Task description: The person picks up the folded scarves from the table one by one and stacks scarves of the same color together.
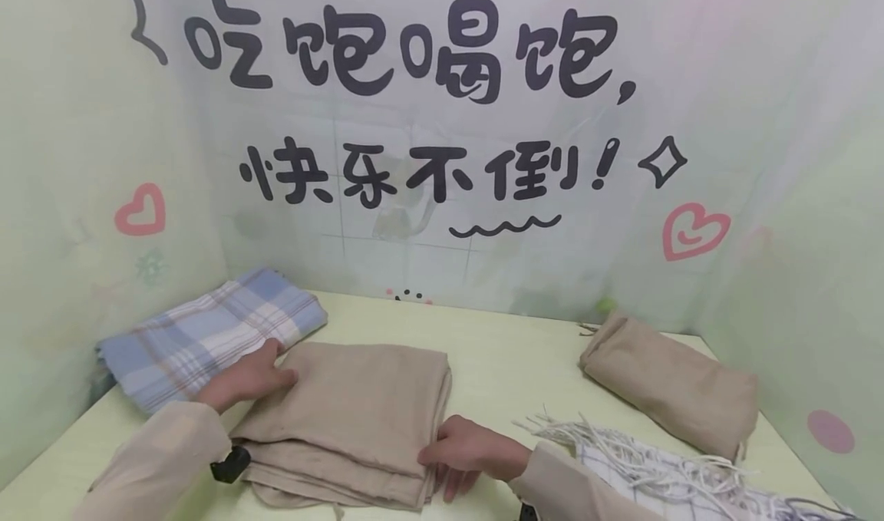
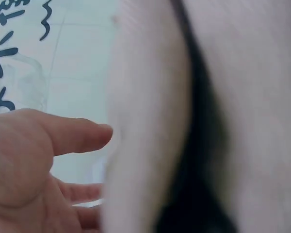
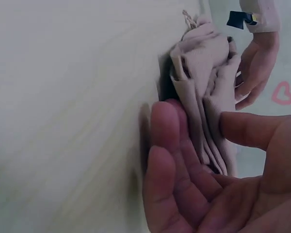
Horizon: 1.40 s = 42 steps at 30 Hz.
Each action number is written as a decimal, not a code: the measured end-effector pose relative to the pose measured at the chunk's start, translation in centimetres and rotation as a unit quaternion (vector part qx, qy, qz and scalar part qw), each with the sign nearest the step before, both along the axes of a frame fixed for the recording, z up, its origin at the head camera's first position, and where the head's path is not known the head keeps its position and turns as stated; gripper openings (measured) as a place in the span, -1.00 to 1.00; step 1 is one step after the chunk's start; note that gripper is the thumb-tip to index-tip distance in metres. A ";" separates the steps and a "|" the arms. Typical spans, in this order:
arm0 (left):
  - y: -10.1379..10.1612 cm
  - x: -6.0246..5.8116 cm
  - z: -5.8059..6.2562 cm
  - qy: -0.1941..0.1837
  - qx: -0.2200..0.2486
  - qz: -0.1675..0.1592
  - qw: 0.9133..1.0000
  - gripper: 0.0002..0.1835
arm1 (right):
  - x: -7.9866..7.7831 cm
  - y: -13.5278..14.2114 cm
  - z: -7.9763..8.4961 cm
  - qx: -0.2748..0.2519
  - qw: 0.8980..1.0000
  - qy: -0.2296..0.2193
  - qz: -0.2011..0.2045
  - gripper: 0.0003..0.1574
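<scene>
A beige scarf [image 1: 366, 398], folded into a thick square of several layers, lies on the table in front of me. At its right front corner my right hand [image 1: 473, 452] pinches the layers, thumb on top and fingers low at the side. The right wrist view shows this thumb [image 3: 247, 128] against the folded edge of the scarf [image 3: 201, 82]. My left hand [image 1: 245, 375] is at the scarf's back left edge, thumb and fingers spread apart. Blurred pale fabric fills much of the left wrist view, beside the straight left thumb [image 2: 82, 136].
A blue and white checked cloth [image 1: 221, 329] lies folded at the left, partly behind my left hand. Another beige folded bundle [image 1: 670, 383] rests at the right back. In front of it is a white fringed scarf [image 1: 642, 463]. Printed curtain walls [image 1: 442, 268] enclose the pale table [image 1: 511, 367].
</scene>
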<state>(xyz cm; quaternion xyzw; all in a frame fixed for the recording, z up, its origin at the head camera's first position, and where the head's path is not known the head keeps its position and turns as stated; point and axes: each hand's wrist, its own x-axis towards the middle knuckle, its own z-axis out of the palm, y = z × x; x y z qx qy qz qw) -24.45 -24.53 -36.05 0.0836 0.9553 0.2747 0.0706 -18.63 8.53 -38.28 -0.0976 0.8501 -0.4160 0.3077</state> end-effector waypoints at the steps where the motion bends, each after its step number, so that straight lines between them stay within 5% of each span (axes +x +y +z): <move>1: 0.2 -0.1 0.3 -0.001 -0.001 0.001 1.000 -0.32 | 0.0 0.3 0.1 0.005 1.000 0.006 0.000 -0.76; 14: 3.8 -1.7 1.8 0.048 -0.037 0.017 0.998 -0.43 | -1.5 4.8 2.2 0.013 0.999 0.027 -0.028 -0.74; 26: 10.3 -3.7 3.0 0.051 0.073 0.001 0.996 -0.51 | -3.0 10.1 4.0 0.008 0.993 0.050 -0.110 -0.69; 34: 15.6 -5.1 2.8 0.028 0.134 -0.010 0.991 -0.50 | -3.7 15.4 5.1 0.033 0.979 0.078 -0.184 -0.58; 42: 19.9 -5.3 2.3 0.011 0.196 -0.007 0.980 -0.50 | -4.5 20.4 5.2 0.023 0.970 0.078 -0.231 -0.70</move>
